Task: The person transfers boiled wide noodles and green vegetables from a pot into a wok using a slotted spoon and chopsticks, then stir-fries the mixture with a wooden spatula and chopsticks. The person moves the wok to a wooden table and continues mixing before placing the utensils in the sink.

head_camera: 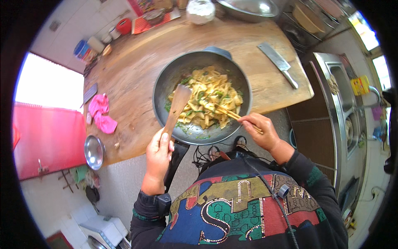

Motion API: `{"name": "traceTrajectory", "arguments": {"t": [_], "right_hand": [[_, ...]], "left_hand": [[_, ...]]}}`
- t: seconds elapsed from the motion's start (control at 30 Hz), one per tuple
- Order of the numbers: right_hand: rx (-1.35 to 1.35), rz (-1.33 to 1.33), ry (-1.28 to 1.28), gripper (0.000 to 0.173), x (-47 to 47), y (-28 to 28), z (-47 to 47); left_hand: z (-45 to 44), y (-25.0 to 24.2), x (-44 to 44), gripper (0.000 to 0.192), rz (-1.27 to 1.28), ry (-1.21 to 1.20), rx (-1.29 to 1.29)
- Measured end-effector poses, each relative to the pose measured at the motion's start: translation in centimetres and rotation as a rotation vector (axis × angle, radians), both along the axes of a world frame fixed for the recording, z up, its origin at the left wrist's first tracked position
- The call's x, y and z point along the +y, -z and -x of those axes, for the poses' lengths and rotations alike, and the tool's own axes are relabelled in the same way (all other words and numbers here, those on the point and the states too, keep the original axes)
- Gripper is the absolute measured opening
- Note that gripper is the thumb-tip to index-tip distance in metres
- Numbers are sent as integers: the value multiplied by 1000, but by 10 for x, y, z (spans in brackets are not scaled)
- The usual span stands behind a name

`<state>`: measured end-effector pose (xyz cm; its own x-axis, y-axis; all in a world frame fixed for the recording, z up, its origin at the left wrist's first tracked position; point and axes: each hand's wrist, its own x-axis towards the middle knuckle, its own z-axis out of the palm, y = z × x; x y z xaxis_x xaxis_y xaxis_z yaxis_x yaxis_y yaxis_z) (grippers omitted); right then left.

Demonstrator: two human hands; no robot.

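Note:
A dark wok (161, 109) stands at the near edge of the wooden table, holding wide flat noodles (214, 93) mixed with green leafy vegetables. My left hand (160, 155) grips a wooden spatula (175, 112), whose broad blade is raised over the left side of the noodles. My right hand (262, 132) holds a pair of chopsticks (231, 114), their tips in the noodles at the right of the wok. The wok's long black handle (178, 155) points towards me and passes beside my left hand.
A cleaver (275, 57) lies on the wooden table (130, 77) at the right. Pink cloth (101, 113) and a metal bowl (94, 152) are at the left. A large metal basin (252, 7) and a glass jar (200, 11) stand behind the wok. A steel sink (342, 90) is at far right.

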<state>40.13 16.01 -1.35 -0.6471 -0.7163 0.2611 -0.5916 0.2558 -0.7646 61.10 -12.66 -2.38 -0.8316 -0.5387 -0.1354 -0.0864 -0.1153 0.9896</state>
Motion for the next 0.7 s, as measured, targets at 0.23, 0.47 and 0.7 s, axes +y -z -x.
{"name": "traceTrajectory", "arguments": {"t": [0.23,0.47,0.7], "right_hand": [[68,14,-73,42,24,18,5],[-6,-141,178,59,108,10,20],[-3,-44,571,36,294,24,26]], "left_hand": [[11,-12,13,40,-92,61,-50],[48,-39,46,31,-162,163,4],[123,-83,152,27,-51,286,-49]]}}
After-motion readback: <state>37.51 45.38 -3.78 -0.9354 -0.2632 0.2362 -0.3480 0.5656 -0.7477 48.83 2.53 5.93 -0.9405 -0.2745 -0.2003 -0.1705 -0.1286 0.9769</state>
